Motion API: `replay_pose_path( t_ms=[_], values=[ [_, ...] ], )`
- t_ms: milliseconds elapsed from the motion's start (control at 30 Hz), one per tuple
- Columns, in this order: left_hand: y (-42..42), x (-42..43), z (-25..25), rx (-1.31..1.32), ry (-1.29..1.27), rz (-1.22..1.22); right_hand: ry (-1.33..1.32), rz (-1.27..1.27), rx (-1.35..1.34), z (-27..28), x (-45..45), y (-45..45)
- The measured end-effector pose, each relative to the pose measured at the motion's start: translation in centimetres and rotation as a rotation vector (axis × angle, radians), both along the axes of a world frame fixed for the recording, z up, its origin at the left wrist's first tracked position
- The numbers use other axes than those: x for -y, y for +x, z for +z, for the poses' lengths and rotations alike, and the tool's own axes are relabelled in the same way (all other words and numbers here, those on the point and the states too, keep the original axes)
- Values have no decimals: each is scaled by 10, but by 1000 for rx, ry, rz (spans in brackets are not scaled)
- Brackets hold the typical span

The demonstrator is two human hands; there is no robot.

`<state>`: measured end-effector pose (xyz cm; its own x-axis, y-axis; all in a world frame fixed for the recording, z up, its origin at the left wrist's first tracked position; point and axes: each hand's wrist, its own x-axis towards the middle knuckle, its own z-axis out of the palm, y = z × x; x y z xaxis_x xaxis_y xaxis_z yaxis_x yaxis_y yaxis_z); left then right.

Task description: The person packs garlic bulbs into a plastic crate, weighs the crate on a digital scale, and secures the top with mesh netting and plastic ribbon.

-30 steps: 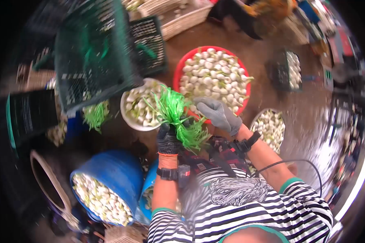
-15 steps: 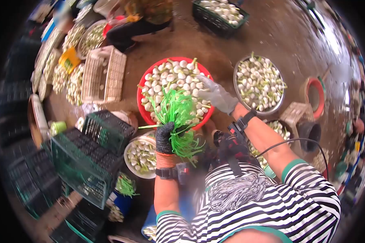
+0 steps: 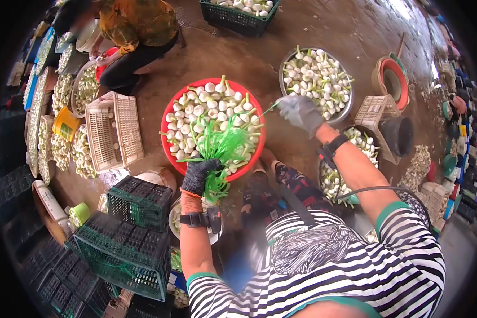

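My left hand, in a dark glove, is closed round a bunch of green plastic strips. The bunch hangs over the lower part of a red basin filled with white garlic bulbs. My right hand, in a grey glove, is to the right of the basin with its fingers together. From its fingertips a thin green strand runs back toward the basin. Just beyond that hand is a metal bowl of bulbs.
A person sits low at the upper left beside a beige crate. Green crates are stacked at the lower left. A crate of bulbs stands at the top, with a pinkish crate at right.
The view has swung round to show more of the right side. My right hand has moved away from the bunch, with a green strand now stretched from it. The left hand keeps its hold.
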<state>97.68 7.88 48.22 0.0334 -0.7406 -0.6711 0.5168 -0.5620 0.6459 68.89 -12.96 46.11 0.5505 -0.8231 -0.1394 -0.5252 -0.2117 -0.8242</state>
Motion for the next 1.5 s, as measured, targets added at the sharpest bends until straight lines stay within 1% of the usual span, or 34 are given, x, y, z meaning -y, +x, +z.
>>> replay_pose_path(
  t_ms=[33,100,167,200,233,267,333,367,467,500,533,567,600,633,667,700,733,767,833,900,933,1000,1067,1100,1167,1200,1233,1267,1300,1367,1400,1433,1467,1500],
  values=[
    [3,0,-8,60,-5,-40,-198,-25,-150,16,4,-5],
    [9,-4,-34,171,19,-91,-611,147,-655,-10,34,-47],
    [14,-6,-52,234,66,-52,-617,38,-830,-15,53,-96],
    [18,-5,-63,268,85,-35,-187,-194,-616,5,54,-104],
    [24,-9,-91,355,96,21,265,-635,-84,27,54,-112],
    [26,-5,-98,451,130,21,446,-1043,239,49,55,-119],
    [25,8,-106,644,193,24,492,-1069,234,67,51,-149],
    [41,9,-142,761,332,-193,489,-1117,198,74,47,-157],
    [11,44,-94,1119,632,-416,530,-1047,207,89,35,-177],
    [13,50,-100,1079,617,-494,532,-1026,281,90,30,-180],
    [4,59,-94,1102,537,-485,535,-997,358,88,26,-181],
    [-6,73,-91,1068,478,-531,614,-962,351,84,26,-183],
    [-20,87,-90,1034,421,-574,558,-828,360,85,24,-181],
    [-40,96,-98,953,164,-492,467,-614,199,90,26,-176],
    [-68,103,-106,863,-87,-412,357,-295,57,92,32,-174],
    [-105,122,-65,776,-350,-352,176,22,-56,94,39,-172],
    [-136,147,-21,856,-627,-459,-10,279,-88,96,46,-170],
    [-169,167,0,762,-707,-505,254,254,-7,101,51,-165],
    [-227,194,36,464,-668,-621,379,357,44,107,62,-161],
    [-259,215,43,110,-547,-709,75,575,-25,111,82,-168],
    [-268,225,37,-50,-535,-728,145,494,-133,119,93,-176],
    [-288,248,35,-109,-454,-795,285,324,-348,137,111,-193],
    [-302,274,62,98,-324,-874,338,250,-324,151,130,-208],
    [-307,282,67,-20,-333,-812,355,216,-315,158,138,-215],
    [-321,303,65,303,-437,-950,318,163,-295,163,149,-229],
    [-327,313,64,466,-494,-1015,263,130,-220,159,154,-237],
    [-330,329,81,682,-734,-1053,207,96,-147,154,158,-245],
    [-330,336,72,631,-773,-1011,151,60,-75,151,161,-251],
    [-327,338,56,574,-807,-971,409,-43,-140,174,169,-250],
    [-322,357,70,450,-788,-883,275,-141,142,150,169,-266],
    [-320,370,93,386,-742,-830,203,-193,279,141,167,-271],
    [-318,381,115,351,-584,-756,570,-484,332,166,171,-270],
    [-315,395,132,321,-431,-682,628,-616,356,174,174,-275],
    [-304,407,141,430,-665,-725,552,-713,397,157,171,-285]
  ],
)
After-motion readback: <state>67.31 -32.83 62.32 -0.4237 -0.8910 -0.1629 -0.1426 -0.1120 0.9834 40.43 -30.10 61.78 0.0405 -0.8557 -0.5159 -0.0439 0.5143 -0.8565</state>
